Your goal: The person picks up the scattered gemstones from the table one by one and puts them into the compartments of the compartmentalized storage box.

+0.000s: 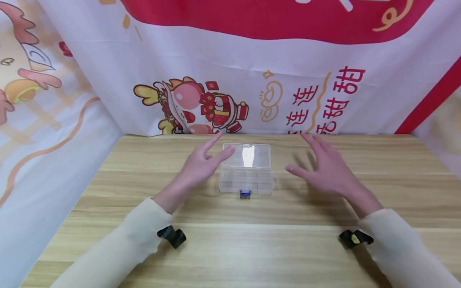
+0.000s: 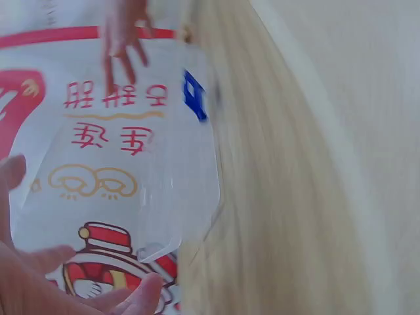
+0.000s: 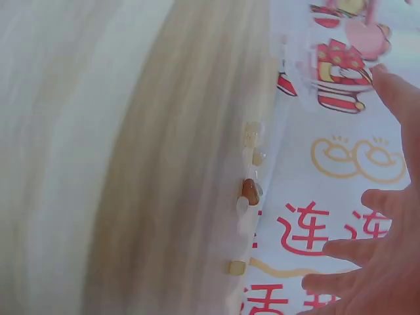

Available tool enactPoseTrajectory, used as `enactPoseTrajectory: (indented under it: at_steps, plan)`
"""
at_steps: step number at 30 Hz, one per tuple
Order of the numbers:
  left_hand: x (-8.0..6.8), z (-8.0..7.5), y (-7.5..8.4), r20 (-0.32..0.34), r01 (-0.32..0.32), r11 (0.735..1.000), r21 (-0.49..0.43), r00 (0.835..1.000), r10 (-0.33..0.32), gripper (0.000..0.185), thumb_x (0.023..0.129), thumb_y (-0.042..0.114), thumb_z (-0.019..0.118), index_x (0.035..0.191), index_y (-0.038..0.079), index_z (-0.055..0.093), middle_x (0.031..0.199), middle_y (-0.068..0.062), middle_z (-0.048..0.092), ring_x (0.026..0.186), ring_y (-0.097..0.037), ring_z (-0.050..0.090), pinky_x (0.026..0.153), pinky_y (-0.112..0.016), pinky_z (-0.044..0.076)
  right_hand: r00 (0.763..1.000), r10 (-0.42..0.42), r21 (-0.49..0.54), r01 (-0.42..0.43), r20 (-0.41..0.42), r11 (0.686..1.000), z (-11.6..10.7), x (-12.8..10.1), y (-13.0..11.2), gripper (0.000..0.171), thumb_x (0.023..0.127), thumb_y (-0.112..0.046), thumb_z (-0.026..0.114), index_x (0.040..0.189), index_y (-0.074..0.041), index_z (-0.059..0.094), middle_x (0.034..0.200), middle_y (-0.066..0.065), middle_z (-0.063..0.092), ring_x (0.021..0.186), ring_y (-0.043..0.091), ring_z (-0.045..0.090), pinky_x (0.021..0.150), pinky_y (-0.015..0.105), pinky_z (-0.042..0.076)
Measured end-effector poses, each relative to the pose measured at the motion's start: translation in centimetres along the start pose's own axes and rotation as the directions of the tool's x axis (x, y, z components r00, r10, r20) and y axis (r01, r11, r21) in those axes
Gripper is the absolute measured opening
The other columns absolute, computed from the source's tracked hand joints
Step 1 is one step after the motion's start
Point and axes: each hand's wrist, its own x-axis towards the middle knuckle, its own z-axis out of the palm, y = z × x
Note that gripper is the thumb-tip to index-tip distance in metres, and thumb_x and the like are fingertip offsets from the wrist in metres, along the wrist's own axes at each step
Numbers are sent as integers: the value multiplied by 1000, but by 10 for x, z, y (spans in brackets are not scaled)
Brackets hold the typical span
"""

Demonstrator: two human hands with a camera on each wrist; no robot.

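Note:
A clear plastic compartment box (image 1: 246, 182) stands in the middle of the wooden table with its transparent lid (image 1: 234, 158) raised at the back. A blue latch (image 1: 245, 193) sits on its front side. My left hand (image 1: 199, 168) hovers at the box's left with fingers spread; its thumb overlaps the lid's edge in the head view, and contact cannot be told. Holding nothing, my right hand (image 1: 329, 172) is to the right of the box, fingers extended. Near it, the right wrist view shows several small stone-like pieces, one reddish brown (image 3: 250, 191) and one yellowish (image 3: 237, 268).
A printed cloth (image 1: 230, 60) with cartoon figures and red characters hangs directly behind the table's back edge. Another printed cloth (image 1: 43, 112) borders the left side. Wood-grain tabletop (image 1: 252, 256) extends in front of the box. Each sleeve carries a black wrist device (image 1: 173, 237).

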Motion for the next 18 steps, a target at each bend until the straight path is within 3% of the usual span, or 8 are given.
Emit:
enactPoseTrajectory:
  at_steps: [4,7,13,18]
  plan:
    - [-3,-5,-8,35,154,961,-228,988,-150,79,91,76,66,160,57,33,174,-4,31,148,-38,48,116,-60,48,1000,18,163,-14,-21,987,-1,-1,4,103,93,-69,69,172,-32,11,179,12,16,161,49,20,121,81,21]
    - [-5,-4,-15,60,210,922,-326,978,-202,75,95,63,71,161,50,37,169,-2,39,133,-32,56,103,-43,58,999,41,270,-31,-29,962,-1,-3,8,96,95,-64,70,170,-39,16,177,14,24,158,50,28,118,81,27]
    - [-6,2,-31,95,208,857,-472,978,-185,68,98,38,77,159,36,47,155,-1,54,119,-23,60,94,-31,56,997,53,457,-22,-54,889,-1,-4,13,83,99,-51,71,168,-36,28,167,18,41,153,43,40,125,68,33]
    - [-3,7,-43,124,195,843,-501,980,-153,71,96,23,80,159,29,49,154,-5,53,107,-18,62,84,-26,51,998,45,537,-18,-36,843,-4,-4,19,74,102,-42,70,166,-29,36,161,18,49,147,40,48,122,58,42]
